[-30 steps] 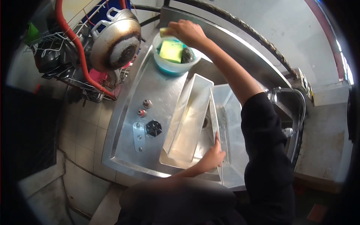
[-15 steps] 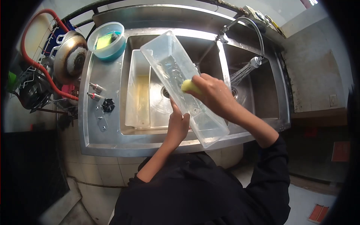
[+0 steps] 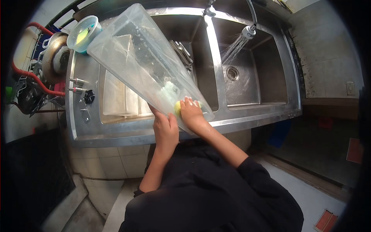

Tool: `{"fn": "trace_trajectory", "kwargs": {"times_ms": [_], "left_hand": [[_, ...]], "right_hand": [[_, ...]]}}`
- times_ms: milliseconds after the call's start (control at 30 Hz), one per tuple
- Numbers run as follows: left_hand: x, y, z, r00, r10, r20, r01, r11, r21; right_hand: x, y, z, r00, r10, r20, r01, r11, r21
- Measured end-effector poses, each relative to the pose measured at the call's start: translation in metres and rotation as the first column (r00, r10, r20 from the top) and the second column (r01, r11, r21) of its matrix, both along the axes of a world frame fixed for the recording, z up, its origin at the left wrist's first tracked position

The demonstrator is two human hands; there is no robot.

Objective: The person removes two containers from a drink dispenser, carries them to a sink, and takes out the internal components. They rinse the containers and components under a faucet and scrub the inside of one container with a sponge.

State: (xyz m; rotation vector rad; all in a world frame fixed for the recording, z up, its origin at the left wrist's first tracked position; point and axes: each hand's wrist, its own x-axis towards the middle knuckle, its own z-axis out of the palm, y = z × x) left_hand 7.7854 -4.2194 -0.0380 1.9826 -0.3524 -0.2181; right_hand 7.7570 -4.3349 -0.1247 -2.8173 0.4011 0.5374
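A long clear plastic bin (image 3: 143,58) is tilted over the left sink basin, its far end raised. My left hand (image 3: 166,129) grips the bin's near left edge, thumb outside. Inside the near end, my right hand (image 3: 190,112) presses a yellow sponge (image 3: 178,107) against the plastic. White suds (image 3: 168,91) lie on the bin wall beside the sponge. Beneath it, a second plastic bin (image 3: 116,96) stands in the left basin, partly seen through the clear one.
Water runs from a spray faucet (image 3: 248,33) into the right basin (image 3: 251,85). A round tub (image 3: 83,38) with a sponge stands at the counter's back left. Metal fittings (image 3: 77,81) and a black knob (image 3: 89,96) lie left. A dish rack with a pot (image 3: 56,58) stands beyond.
The bin's far end has risen and swung left toward the tub. My right hand has moved the sponge down to the near end, where suds now show.
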Motion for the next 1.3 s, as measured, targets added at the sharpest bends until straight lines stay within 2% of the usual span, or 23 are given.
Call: {"fn": "trace_trajectory", "kwargs": {"times_ms": [100,200,267,300,333,400,433,500,633,700,733,800,833,900,933,1000,1033,1067,1100,1133,1167,1233,1300], "left_hand": [[-0.006,0.009,-0.001,0.990,-0.042,-0.138,0.039,0.999,-0.023],[-0.008,0.021,-0.005,0.991,-0.101,-0.087,0.092,0.991,-0.100],[-0.006,0.029,-0.004,0.987,-0.150,-0.064,0.141,0.982,-0.127],[-0.002,0.032,-0.004,0.982,-0.181,-0.045,0.172,0.973,-0.156],[0.002,0.037,-0.005,0.982,-0.186,-0.039,0.178,0.972,-0.151],[0.013,0.049,-0.008,0.950,-0.298,-0.092,0.302,0.953,0.034],[0.018,0.055,-0.007,0.949,-0.302,-0.096,0.307,0.951,0.041],[0.026,0.062,-0.005,0.929,-0.371,0.016,0.365,0.921,0.136],[0.032,0.078,-0.007,0.930,-0.368,0.025,0.364,0.927,0.095],[0.038,0.081,-0.005,0.929,-0.361,-0.085,0.366,0.929,0.053],[0.038,0.081,-0.004,0.927,-0.367,-0.073,0.371,0.926,0.064],[0.037,0.082,-0.002,0.952,-0.305,0.031,0.305,0.952,0.016],[0.039,0.084,-0.002,0.949,-0.313,0.039,0.312,0.950,0.026],[0.039,0.091,-0.004,0.956,-0.290,-0.051,0.292,0.956,0.039],[0.039,0.091,-0.005,0.954,-0.297,-0.048,0.299,0.953,0.046],[0.040,0.089,-0.007,0.963,-0.270,-0.028,0.268,0.962,-0.046],[0.044,0.092,-0.013,0.961,-0.274,-0.021,0.273,0.961,-0.041],[0.048,0.094,-0.022,0.952,-0.298,0.069,0.300,0.953,-0.024],[0.052,0.095,-0.026,0.933,-0.321,0.159,0.326,0.945,-0.006],[0.052,0.090,-0.017,0.931,-0.323,0.170,0.328,0.945,-0.004],[0.048,0.085,-0.008,0.948,-0.303,0.099,0.307,0.951,-0.029],[0.046,0.086,0.002,0.961,-0.274,0.023,0.275,0.961,-0.045],[0.049,0.088,0.005,0.929,-0.363,-0.068,0.369,0.921,0.125]], "right_hand": [[0.032,0.005,-0.023,0.998,-0.067,-0.003,0.067,0.998,-0.013],[0.068,-0.001,-0.073,0.968,-0.235,0.087,0.230,0.971,0.062],[0.087,-0.007,-0.101,0.765,-0.416,0.492,0.349,0.910,0.226],[0.099,-0.009,-0.097,0.757,-0.420,0.500,0.352,0.907,0.229],[0.110,-0.006,-0.087,0.721,-0.565,0.401,0.391,0.809,0.439],[0.122,0.008,-0.055,0.649,-0.744,0.162,0.428,0.532,0.730],[0.123,0.021,-0.032,0.645,-0.748,0.155,0.432,0.524,0.734],[0.114,0.047,0.000,0.564,-0.797,0.217,0.259,0.420,0.870],[0.089,0.064,-0.033,0.493,-0.781,0.383,0.169,0.518,0.839],[0.104,0.064,-0.057,0.600,-0.799,0.042,0.487,0.406,0.773],[0.116,0.062,-0.044,0.594,-0.803,0.047,0.477,0.399,0.783],[0.142,0.061,-0.009,0.532,-0.846,0.032,0.343,0.250,0.906],[0.149,0.063,0.016,0.525,-0.850,0.031,0.335,0.240,0.911],[0.156,0.067,0.052,0.278,-0.903,0.328,-0.166,0.291,0.942],[0.156,0.069,0.044,0.269,-0.907,0.323,-0.168,0.286,0.944],[0.156,0.072,0.012,0.206,-0.865,0.458,-0.153,0.434,0.888],[0.160,0.072,-0.012,0.199,-0.867,0.457,-0.158,0.431,0.888],[0.166,0.068,-0.042,0.307,-0.926,0.218,0.120,0.266,0.957],[0.175,0.063,-0.070,0.340,-0.939,-0.046,0.401,0.100,0.910],[0.187,0.064,-0.064,0.276,-0.961,0.025,0.479,0.160,0.863],[0.201,0.064,-0.057,0.277,-0.961,0.027,0.472,0.160,0.867],[0.211,0.066,0.020,0.202,-0.962,0.181,0.198,0.221,0.955],[0.257,0.056,0.029,0.204,-0.919,0.337,0.067,0.357,0.932]]}}
